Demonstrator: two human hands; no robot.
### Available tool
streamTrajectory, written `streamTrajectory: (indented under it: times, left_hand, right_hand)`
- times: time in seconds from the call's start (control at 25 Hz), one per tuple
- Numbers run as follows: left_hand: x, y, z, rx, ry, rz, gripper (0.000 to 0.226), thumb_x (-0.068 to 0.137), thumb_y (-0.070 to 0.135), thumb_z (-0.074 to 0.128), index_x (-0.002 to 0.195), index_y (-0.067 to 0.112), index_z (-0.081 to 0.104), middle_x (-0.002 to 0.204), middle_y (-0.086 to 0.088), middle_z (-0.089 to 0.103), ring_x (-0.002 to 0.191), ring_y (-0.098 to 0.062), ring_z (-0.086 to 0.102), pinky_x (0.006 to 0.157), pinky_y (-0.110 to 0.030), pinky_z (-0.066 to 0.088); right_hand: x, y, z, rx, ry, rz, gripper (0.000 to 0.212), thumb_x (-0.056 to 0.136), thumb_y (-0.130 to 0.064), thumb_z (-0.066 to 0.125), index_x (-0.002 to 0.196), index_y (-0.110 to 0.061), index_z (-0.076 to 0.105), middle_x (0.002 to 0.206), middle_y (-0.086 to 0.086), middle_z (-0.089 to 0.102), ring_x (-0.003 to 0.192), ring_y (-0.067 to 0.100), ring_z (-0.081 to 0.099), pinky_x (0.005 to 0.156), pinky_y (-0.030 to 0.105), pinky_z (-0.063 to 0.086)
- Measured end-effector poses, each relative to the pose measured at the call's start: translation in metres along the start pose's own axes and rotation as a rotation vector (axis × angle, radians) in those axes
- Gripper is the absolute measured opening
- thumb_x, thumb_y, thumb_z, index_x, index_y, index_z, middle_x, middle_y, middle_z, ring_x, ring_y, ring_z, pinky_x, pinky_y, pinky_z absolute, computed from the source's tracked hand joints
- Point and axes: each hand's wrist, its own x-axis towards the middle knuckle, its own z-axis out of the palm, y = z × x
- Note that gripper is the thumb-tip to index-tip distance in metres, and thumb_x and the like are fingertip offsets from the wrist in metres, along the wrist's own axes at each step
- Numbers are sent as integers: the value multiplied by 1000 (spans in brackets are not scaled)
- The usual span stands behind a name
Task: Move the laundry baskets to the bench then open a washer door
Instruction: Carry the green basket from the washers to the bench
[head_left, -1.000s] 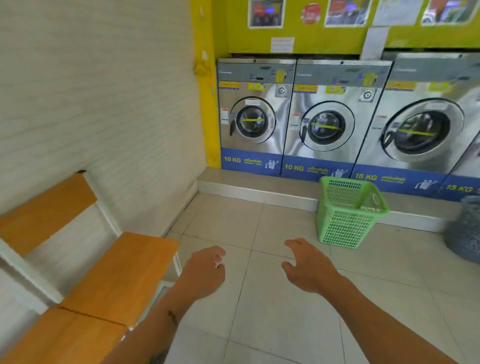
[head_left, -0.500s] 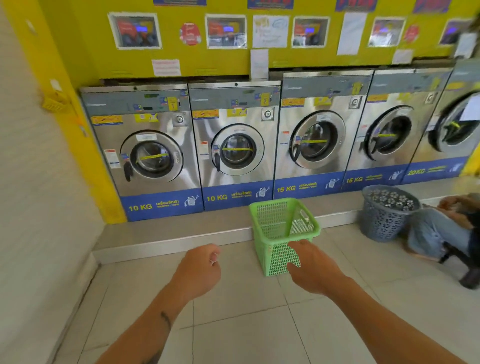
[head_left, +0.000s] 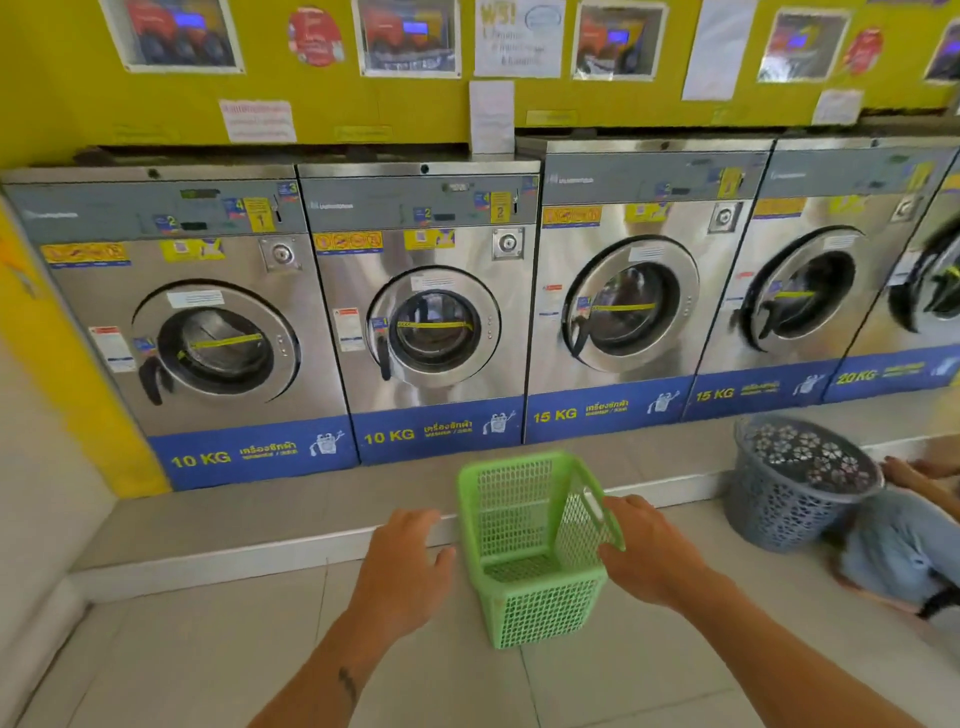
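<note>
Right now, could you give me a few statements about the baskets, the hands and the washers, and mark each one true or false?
1. The green basket stands on the floor tiles and is empty. True.
2. The grey basket is on the bench. False: it stands on the floor at the right, by the step, and no bench is in view.
3. The right hand is at the green basket's right rim. True.
4. The left hand grips the green basket. False: it is open, just left of it, with a gap between.
5. The leftmost washer is labelled 20 KG. False: it reads 10 KG.
</note>
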Motion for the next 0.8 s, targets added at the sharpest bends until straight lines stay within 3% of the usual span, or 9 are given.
streamTrajectory:
  times: [0.24,0.4,0.56,0.72,0.8]
  left_hand:
    - [145,-8,60,17,25,-31,73,69,53,36,132,21,53,133,0,48,119,-26,47,103,-36,39]
    - [241,-25,111,113,-71,-32,63,77,40,50,135,17,50,135,-2,46,121,-28,47,100,-40,42]
    - [306,-47,160,256,-173,-14,64,75,37,50,134,13,48,135,-5,50,124,-28,49,101,-41,44]
    - [351,-86,235,391,-231,-54,67,76,32,56,139,13,44,143,-8,47,131,-28,45,107,-41,42]
    - [362,-121,283,440,-236,-107,71,75,28,64,141,8,43,148,-14,43,134,-33,43,109,-44,39]
  right_hand:
    - [145,38,17,-30,-112,26,67,72,-41,46,137,-24,42,130,3,48,117,29,53,95,42,47]
    - [227,68,30,-50,-146,109,65,83,-31,53,145,-21,35,136,4,45,121,27,49,98,39,45]
    - [293,103,48,-76,-192,181,64,88,-26,54,147,-17,31,142,6,41,123,28,47,99,38,43]
    - [391,160,112,-45,-241,195,67,77,-19,52,141,-20,33,137,6,42,119,31,47,96,45,47]
    - [437,188,166,-78,-255,194,73,76,-15,54,144,-19,27,144,10,35,126,36,42,97,51,47]
